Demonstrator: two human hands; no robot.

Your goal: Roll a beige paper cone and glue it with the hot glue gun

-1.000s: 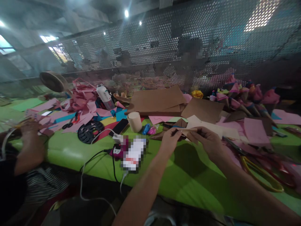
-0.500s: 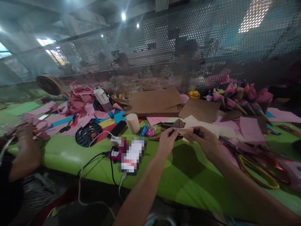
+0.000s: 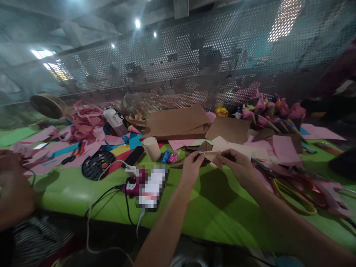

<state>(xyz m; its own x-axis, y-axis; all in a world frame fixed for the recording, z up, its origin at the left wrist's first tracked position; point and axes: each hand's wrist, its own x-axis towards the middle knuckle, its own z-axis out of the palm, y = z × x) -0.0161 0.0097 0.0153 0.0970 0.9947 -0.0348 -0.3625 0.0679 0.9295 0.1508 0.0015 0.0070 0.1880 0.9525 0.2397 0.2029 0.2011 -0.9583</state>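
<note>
My left hand [image 3: 191,167] and my right hand [image 3: 237,166] together pinch a small folded piece of brown paper [image 3: 209,155] above the green table [image 3: 222,211]. The left fingers hold its left end, the right fingers its right end. The paper lies nearly edge-on to me, so its shape is hard to read. Behind it lie brown paper sheets [image 3: 178,120] and pink paper [image 3: 283,148].
A paper cup [image 3: 151,148], phone [image 3: 134,155], black disc [image 3: 96,165], cables and scissors [image 3: 289,193] lie around. Paper cones [image 3: 267,111] stand at back right. A co-worker's hand [image 3: 11,185] is at the left. A perforated screen [image 3: 194,55] backs the table.
My view has shifted right and slightly up, so everything slid left. My hands keep the brown paper, close together. The co-worker's hand at left moved nearer and lower.
</note>
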